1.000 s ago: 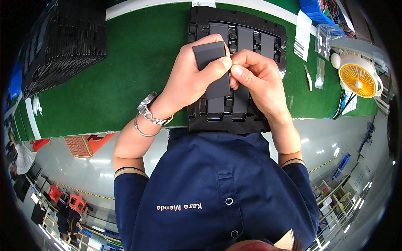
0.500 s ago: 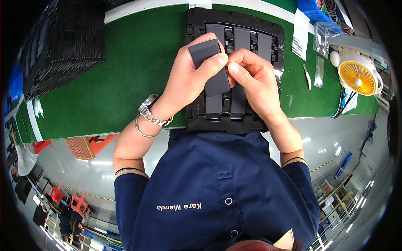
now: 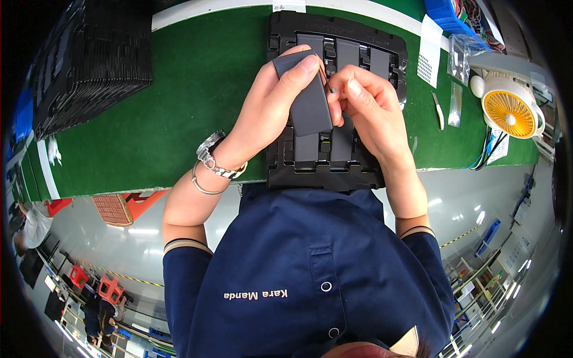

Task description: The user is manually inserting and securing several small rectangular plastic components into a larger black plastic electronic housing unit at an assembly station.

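My left hand is closed round a flat, dark grey rectangular block, its thumb lying across the top end. The block is held tilted above a black plastic tray. At the block's right edge my right hand is closed in a pinch. A tiny dark piece with a light glint shows at those fingertips; its kind is too small to tell. Beneath both hands, similar grey blocks lie in the tray's slots, partly hidden by my hands.
A tall stack of black trays stands at the left of the green bench. On the right are a white-handled knife, a printed sheet, clear plastic bags, a yellow-and-white fan and a blue bin with wires.
The block has tilted, so more of its broad face shows. My left thumb has shifted up toward its top end. My right fingertips have drawn slightly away from its edge, revealing the small piece.
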Available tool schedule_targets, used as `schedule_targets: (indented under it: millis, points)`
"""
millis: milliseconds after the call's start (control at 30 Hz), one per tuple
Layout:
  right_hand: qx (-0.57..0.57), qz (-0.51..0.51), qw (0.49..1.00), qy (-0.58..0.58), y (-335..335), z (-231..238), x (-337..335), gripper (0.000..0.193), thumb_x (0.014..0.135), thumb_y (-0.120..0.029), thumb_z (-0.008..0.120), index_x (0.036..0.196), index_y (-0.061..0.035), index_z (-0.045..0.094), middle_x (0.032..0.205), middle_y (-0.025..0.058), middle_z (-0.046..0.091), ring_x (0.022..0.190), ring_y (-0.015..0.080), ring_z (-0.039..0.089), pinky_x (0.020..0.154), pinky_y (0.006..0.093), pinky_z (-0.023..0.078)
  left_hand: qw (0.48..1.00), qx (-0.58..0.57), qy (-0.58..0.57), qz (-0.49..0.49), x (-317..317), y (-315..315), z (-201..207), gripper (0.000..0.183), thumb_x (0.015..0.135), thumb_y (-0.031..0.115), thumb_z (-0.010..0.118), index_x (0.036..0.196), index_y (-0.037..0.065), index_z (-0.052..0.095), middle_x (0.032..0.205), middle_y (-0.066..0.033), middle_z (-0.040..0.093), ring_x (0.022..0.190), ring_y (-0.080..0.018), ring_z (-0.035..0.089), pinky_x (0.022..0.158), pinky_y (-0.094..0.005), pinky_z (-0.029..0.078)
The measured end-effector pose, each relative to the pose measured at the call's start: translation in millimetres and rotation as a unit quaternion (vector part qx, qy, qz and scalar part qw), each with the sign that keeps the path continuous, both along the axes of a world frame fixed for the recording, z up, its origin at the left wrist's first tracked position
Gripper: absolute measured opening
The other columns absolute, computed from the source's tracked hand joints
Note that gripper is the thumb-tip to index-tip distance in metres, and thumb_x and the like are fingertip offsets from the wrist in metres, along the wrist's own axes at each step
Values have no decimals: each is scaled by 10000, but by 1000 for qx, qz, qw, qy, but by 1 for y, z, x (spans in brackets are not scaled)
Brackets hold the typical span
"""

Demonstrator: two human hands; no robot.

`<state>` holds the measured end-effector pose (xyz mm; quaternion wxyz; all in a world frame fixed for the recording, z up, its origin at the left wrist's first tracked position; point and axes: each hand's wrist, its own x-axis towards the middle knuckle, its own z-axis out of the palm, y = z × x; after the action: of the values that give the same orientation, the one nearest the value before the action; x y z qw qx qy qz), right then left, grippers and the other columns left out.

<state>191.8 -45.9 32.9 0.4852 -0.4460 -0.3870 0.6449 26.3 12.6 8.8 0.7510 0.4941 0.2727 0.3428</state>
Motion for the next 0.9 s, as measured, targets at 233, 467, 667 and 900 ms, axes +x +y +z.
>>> schedule_targets:
  millis: [233, 467, 667, 900]
  points:
    - [34, 47, 996, -68, -1, 1, 3, 260, 976, -253, 555, 892, -14, 610, 730, -1, 575, 670, 64, 524, 625, 216, 425, 1000, -1, 5, 9, -1, -1, 0, 375, 1012, 378, 396, 859, 57, 516, 794, -9, 547, 707, -50, 489, 632, -200, 401]
    - [38, 13, 997, -59, 4, -1, 6, 294, 993, -267, 522, 866, -17, 608, 701, -6, 564, 643, 59, 507, 606, 216, 421, 1000, 9, -6, -16, 0, -3, 7, 351, 1002, 365, 486, 843, 60, 560, 743, -5, 636, 658, -32, 576, 570, -185, 432]
    - [7, 23, 995, -102, 2, 3, 5, 220, 958, -201, 597, 835, -19, 604, 665, -20, 544, 607, 49, 486, 573, 214, 409, 1000, -2, -18, 8, 6, -8, 5, 376, 1007, 352, 479, 816, 39, 564, 668, 4, 625, 558, -45, 546, 481, -221, 405]
    - [75, -48, 964, -251, -4, 4, -7, 202, 945, -168, 612, 827, -3, 610, 672, -16, 561, 616, 46, 506, 588, 210, 427, 965, 192, 171, 54, 2, -7, -1, 362, 1001, 304, 492, 797, 10, 548, 580, -3, 507, 525, -77, 447, 482, -282, 348]
